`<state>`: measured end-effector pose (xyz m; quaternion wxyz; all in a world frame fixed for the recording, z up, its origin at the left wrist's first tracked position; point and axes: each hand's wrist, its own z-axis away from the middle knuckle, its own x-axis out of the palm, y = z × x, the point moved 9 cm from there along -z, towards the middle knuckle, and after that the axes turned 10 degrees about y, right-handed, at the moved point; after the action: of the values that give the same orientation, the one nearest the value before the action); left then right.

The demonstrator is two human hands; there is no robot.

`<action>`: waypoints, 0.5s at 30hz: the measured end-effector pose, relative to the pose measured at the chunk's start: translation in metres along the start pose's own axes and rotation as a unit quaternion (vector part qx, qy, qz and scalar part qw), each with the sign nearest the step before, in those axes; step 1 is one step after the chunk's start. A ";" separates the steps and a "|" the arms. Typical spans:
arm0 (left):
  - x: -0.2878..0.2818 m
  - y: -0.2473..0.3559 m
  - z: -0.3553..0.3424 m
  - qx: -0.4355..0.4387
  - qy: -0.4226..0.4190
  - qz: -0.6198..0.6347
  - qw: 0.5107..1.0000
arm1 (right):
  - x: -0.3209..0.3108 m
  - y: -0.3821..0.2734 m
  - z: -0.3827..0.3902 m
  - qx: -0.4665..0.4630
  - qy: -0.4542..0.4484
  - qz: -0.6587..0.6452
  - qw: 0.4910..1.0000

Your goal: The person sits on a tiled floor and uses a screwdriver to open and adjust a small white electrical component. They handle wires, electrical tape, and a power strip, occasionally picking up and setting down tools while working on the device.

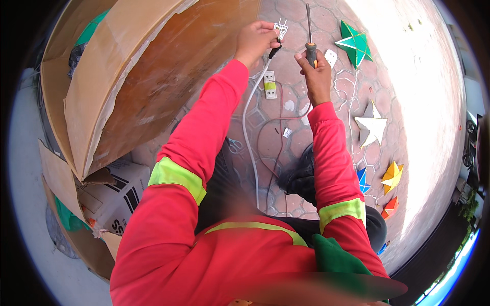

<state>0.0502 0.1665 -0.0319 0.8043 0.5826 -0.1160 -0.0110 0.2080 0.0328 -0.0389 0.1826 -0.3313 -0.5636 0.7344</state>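
Head view: both hands raised over paving, small wiring part and screwdriver held close.

Left hand [255,41] pinches a white fitting [280,27] on a white cable [248,122], turned toward the tool. Right hand [316,71] is clenched round a screwdriver [309,35], shaft up. Socket [269,84] and paper stars [356,45] lie below.

1. A small white electrical fitting [281,28], pinched at the end of a white cable [248,117], is held above the paved floor.
2. A screwdriver [309,35] with a black-and-orange handle stands upright, shaft pointing up, just beside the fitting.
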 end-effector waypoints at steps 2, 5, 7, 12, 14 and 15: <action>0.004 -0.003 0.003 -0.018 -0.010 0.014 1.000 | 0.025 -0.002 0.000 -0.031 0.013 -0.117 0.993; 0.003 0.000 0.007 -0.011 -0.004 0.012 1.000 | 0.050 0.001 0.002 -0.034 0.035 -0.199 0.979; 0.003 0.002 0.011 -0.002 -0.002 0.015 1.000 | 0.056 0.004 0.005 -0.028 0.046 -0.185 0.981; 0.006 0.005 0.017 0.006 -0.026 0.009 1.000 | 0.057 -0.001 0.006 -0.038 0.048 -0.213 0.975; 0.007 0.003 0.016 -0.007 -0.039 0.039 0.998 | 0.057 -0.001 0.004 -0.024 0.041 -0.214 0.976; 0.007 0.002 0.015 -0.019 -0.044 0.053 0.997 | 0.057 -0.001 0.003 -0.017 0.039 -0.211 0.977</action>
<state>0.0537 0.1516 -0.0243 0.8086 0.5596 -0.1815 0.0038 0.1653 0.0675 -0.0540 0.3494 -0.2360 -0.6255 0.6565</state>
